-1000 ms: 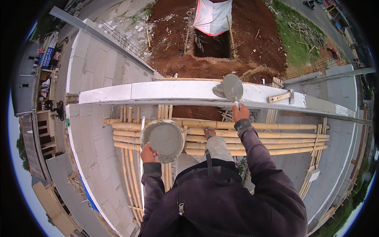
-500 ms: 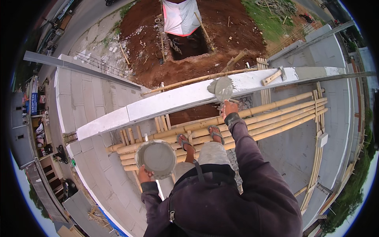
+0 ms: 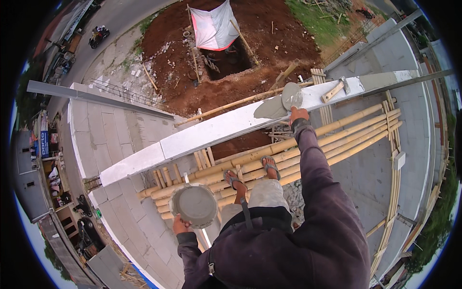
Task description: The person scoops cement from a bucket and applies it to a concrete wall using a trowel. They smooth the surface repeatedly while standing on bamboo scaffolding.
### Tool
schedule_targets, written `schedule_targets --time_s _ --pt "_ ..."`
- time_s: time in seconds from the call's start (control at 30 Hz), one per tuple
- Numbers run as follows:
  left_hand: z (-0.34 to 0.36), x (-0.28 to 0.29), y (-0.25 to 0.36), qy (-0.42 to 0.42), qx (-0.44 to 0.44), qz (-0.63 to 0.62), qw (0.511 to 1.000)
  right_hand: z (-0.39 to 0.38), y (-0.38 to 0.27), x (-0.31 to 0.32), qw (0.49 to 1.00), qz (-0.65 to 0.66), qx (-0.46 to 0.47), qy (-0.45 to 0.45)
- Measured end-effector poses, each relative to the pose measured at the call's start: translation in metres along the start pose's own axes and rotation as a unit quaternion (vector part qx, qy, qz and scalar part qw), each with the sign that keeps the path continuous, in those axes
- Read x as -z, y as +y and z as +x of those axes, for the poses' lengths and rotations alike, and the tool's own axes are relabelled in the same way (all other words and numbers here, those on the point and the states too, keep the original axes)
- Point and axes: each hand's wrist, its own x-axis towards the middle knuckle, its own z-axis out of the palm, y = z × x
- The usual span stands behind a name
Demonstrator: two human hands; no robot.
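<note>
Right hand [image 3: 299,114]: fingers closed around the handle of a round-bladed, mortar-coated grey trowel [image 3: 291,95]; the handle is mostly hidden by the grip. The blade is at the right end of a wet-looking grey mortar patch [image 3: 267,110] on top of a long white block wall [image 3: 216,129]. Contact between blade and patch — cannot be told from this angle.

Left hand [image 3: 181,225]: fingers curled on the lower-left edge of a round, mortar-smeared bucket [image 3: 204,224], grasping it. Contents: smooth grey mortar [image 3: 194,204]. The bucket is in front of the person, left of the legs.

Nearby: 1 hammer with a pale wooden handle and grey metal head [image 3: 332,93] lies on the white wall, right of the trowel and apart from it.

Footing: 2 sandalled feet [image 3: 271,168] on yellow bamboo poles [image 3: 337,123] — these run roughly alongside the wall.

Beyond the wall: red-brown soil [image 3: 168,82] around a dark rectangular pit [image 3: 226,62], with 1 white, red-edged tarpaulin [image 3: 211,24] at its far end. Upper left: 1 motorcycle with rider [image 3: 99,36] on a grey road [image 3: 127,29].
</note>
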Motion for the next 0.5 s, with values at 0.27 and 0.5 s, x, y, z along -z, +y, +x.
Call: schedule_targets --time_s 0.27,0.5 --pt "0.008 -0.003 -0.005 -0.008 0.025 -0.011 1.000 -0.045 -0.027 -0.035 0.976 -0.134 -0.012 -0.171" --pt "0.006 0.000 -0.018 0.002 0.023 -0.014 1.000 0.030 -0.058 -0.059 0.913 -0.370 0.172 -0.011"
